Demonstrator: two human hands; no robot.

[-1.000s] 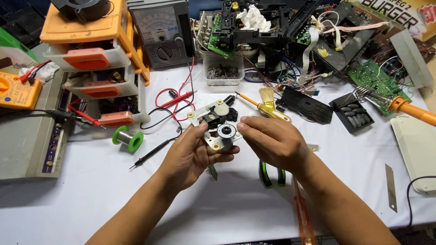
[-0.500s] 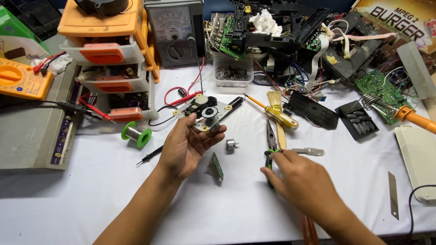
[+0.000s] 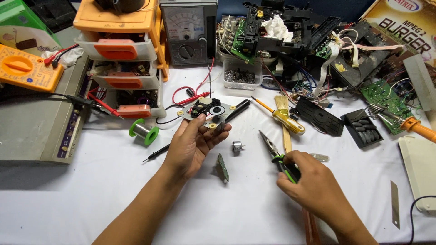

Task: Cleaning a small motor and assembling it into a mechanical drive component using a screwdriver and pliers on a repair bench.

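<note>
- White cloth covers the workbench (image 3: 81,199), crowded along its far edge with opened electronics.
- The left hand (image 3: 193,145) grasps a small metal-plate drive mechanism (image 3: 206,112), raised just off the cloth, fingers wrapped under its near edge.
- The right hand (image 3: 313,188) is clenched around the green-and-black handles of needle-nose pliers (image 3: 272,149); their long axis runs up and to the left, tips aimed toward the mechanism.
- A small round motor (image 3: 236,146) lies on the cloth between the hands, nearer the plier tips.
- A narrow green circuit strip (image 3: 222,168) lies just below the left hand, possibly propped on edge.
- A solder spool (image 3: 144,131) sits farther left.
</note>
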